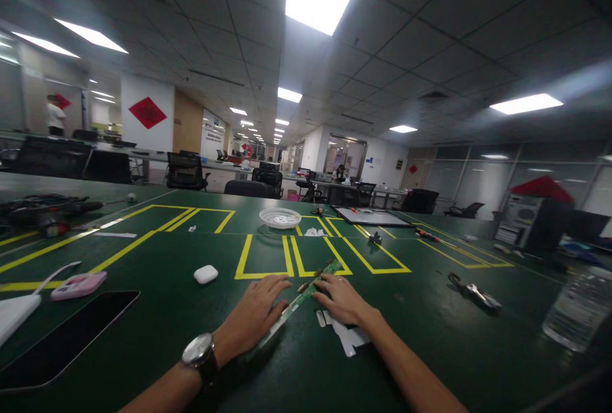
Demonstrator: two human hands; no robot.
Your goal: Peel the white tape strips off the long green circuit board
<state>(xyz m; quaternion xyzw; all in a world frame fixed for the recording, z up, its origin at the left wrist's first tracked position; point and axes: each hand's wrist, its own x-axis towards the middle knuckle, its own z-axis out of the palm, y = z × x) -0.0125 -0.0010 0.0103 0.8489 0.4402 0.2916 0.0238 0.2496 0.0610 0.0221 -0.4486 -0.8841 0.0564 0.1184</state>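
A long, narrow green circuit board (297, 303) lies slantwise between my hands, its far end pointing to the right. My left hand (255, 312), with a watch on the wrist, is on the board's left side; its fingers reach forward, the thumb apart from them and close to the board's edge. Along the other side, my right hand (343, 300) has fingertips and thumb on the far part of the board. Whether the board rests fully on the table is unclear. White paper or tape scraps (349, 338) lie under and beside my right wrist.
On the green table (229, 368) are a white earbud case (205, 275), a black phone (71, 336), a pink device (79, 286) and a white round basket (280, 219). To the right are a metal tool (475, 295), a plastic bottle (578, 314) and a black clip-like piece (375, 238).
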